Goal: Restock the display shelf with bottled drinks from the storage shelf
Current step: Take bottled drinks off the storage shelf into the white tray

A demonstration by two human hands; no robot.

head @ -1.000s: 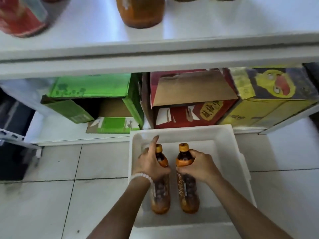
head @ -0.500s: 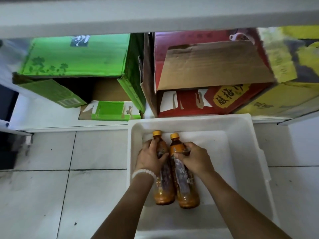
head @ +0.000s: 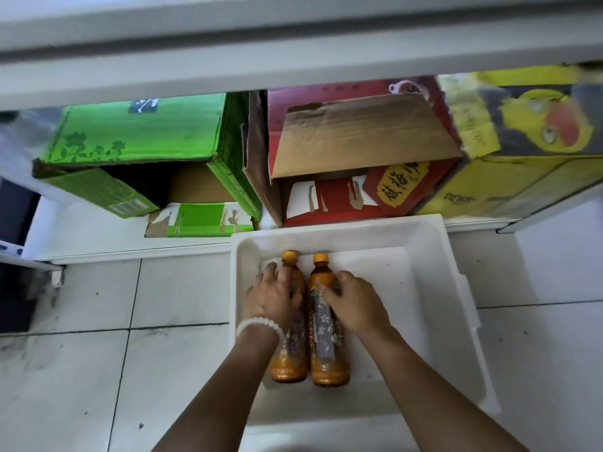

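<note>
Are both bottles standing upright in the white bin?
No, the left bottle and right bottle lie flat, side by side on the bottom of the white bin, caps pointing toward the shelf.

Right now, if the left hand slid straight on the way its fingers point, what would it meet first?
Probably the far wall of the white tub. The left hand lies on the left bottle, fingers toward the cap; the red box is behind.

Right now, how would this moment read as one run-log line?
stage: loading bin | left hand: grips left bottle | right hand: grips right bottle | bottles: lying side by side in white bin
</note>
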